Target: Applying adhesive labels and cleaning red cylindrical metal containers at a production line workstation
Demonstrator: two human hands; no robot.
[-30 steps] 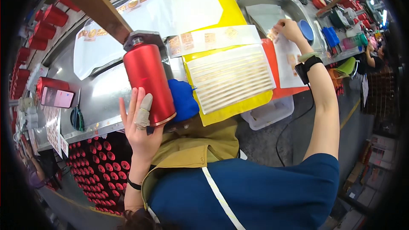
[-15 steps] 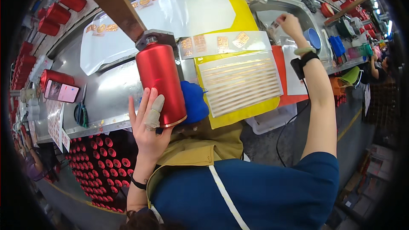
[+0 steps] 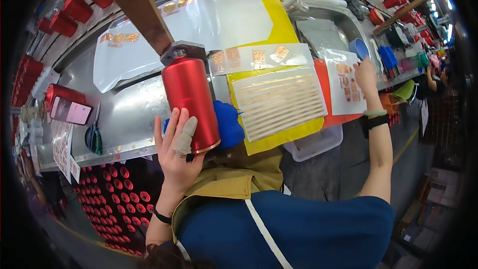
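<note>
A red metal bottle (image 3: pixel 191 104) hangs tilted, its neck in a dark holder (image 3: pixel 182 51) at the end of a wooden bar. My left hand (image 3: pixel 177 157) cradles its lower side with long fingers along the wall; a pale wrap covers one finger, and the thumb is partly hidden by the base. At the right, my right hand (image 3: pixel 367 79) is closed, fingertips at the right edge of a white sheet of copper-coloured decals (image 3: pixel 343 82). Whatever is between those fingertips is too small to make out. A blue cloth (image 3: pixel 229 124) lies beside the bottle.
A yellow mat (image 3: pixel 284 142) bears a striped gold sheet (image 3: pixel 276 104) and a decal strip (image 3: pixel 294 52). Behind are a metal basin (image 3: pixel 343 17) and a blue cup (image 3: pixel 357 47). A phone (image 3: pixel 70 111) and scissors (image 3: pixel 93 137) lie left; red bottles stand around.
My right hand has moved from over the basin toward me and to the right, onto the decal sheet's edge. My left hand keeps its place on the bottle; the view has shifted slightly.
</note>
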